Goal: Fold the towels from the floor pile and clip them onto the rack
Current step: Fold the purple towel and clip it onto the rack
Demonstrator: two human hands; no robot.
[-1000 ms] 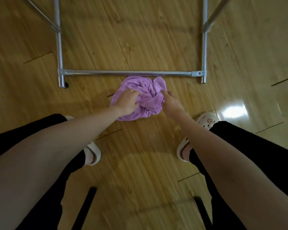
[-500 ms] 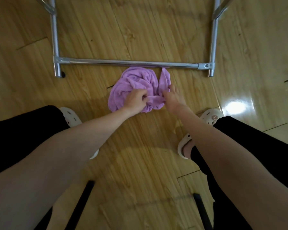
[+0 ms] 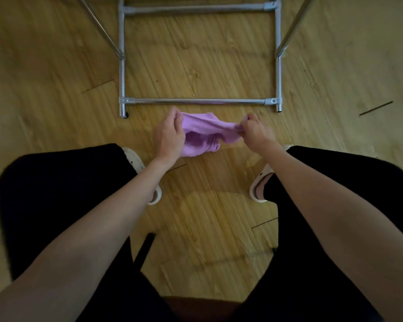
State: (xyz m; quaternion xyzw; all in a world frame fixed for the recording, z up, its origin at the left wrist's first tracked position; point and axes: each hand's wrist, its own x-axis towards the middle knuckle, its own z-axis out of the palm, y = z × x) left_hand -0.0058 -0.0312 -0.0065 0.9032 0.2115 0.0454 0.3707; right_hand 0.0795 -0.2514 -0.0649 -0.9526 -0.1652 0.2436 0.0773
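A purple towel (image 3: 203, 132) hangs between my two hands, lifted off the wooden floor, its top edge stretched and the rest sagging in folds. My left hand (image 3: 169, 135) grips the towel's left end with curled fingers. My right hand (image 3: 254, 131) pinches the right end. Both hands are just in front of the metal rack's base bar (image 3: 196, 101). No clips are visible.
The rack's silver base frame (image 3: 121, 66) stands on the wooden floor, with slanted struts (image 3: 291, 31) rising at both sides. My legs in black trousers and white sandals (image 3: 258, 182) flank the towel. Dark chair legs (image 3: 144, 249) show below.
The towel lay crumpled on the floor by the rack bar; both hands gathered it, lifted it and pulled its ends apart. The view has tilted up, showing more of the rack base.
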